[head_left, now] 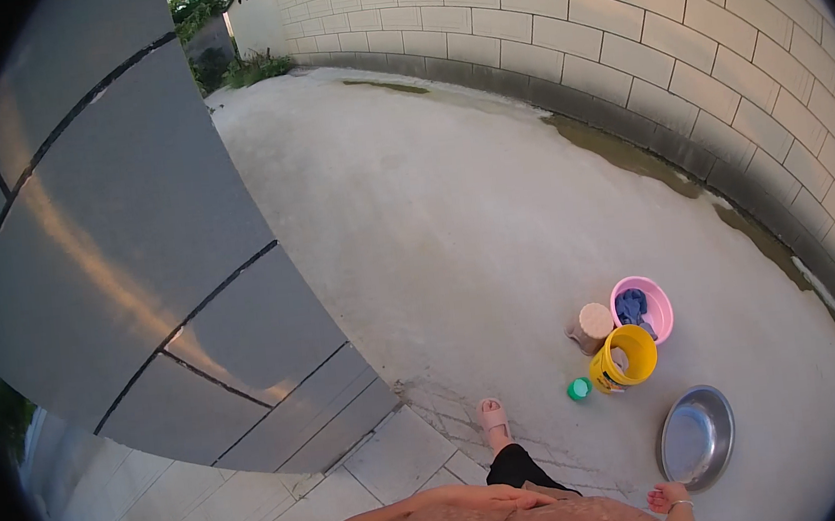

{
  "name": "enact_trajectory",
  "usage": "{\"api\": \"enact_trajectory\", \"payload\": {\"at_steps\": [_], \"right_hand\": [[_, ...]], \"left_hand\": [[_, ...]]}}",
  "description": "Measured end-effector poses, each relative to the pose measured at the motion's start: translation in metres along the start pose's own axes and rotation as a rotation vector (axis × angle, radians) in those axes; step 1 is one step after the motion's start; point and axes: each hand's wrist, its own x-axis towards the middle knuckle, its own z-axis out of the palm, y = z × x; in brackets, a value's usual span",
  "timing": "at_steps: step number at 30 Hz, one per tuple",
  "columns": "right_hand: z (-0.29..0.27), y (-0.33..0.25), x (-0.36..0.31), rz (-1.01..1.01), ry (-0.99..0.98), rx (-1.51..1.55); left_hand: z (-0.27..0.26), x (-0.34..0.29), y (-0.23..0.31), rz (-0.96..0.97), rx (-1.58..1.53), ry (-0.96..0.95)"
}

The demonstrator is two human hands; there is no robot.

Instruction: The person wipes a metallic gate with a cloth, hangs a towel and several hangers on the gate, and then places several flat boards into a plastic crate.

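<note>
Across the front of my brown top lies my left hand (523,497), fingers stretched out and nothing seen in them. My right hand (669,497) hangs low at my side with its fingers loosely bent and apart, holding nothing that I can see. A band circles that wrist. Nearest to this hand is a wide silver metal basin (697,437) on the ground, with a gap between them. Farther off stand a yellow bucket (609,368) with something greyish inside, a pink basin (659,303) holding dark blue cloth (631,307), and a small green container (579,389).
Beside the yellow bucket is a beige-pink round stool or lidded tub (594,322). A grey tiled wall corner (198,282) rises close on my left. Along the far right runs a pale block wall (595,12) with wet patches (628,152) at its foot. Pale concrete (414,221) lies ahead.
</note>
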Motion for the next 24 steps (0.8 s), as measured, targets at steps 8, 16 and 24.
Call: {"api": "enact_trajectory", "payload": {"at_steps": [8, 16, 24], "right_hand": [[0.290, -0.497, 0.023, -0.856, 0.216, -0.424], [0.938, -0.586, -0.122, -1.104, -0.940, -1.012], [1.047, -0.700, 0.074, -0.586, -0.643, -1.631]], "left_hand": [[-0.275, -0.002, 0.159, -0.152, 0.135, 0.215], [-0.516, -0.043, 0.265, 0.000, 0.300, 0.449], [-0.780, -0.110, 0.406, -0.121, 0.325, 0.521]]}}
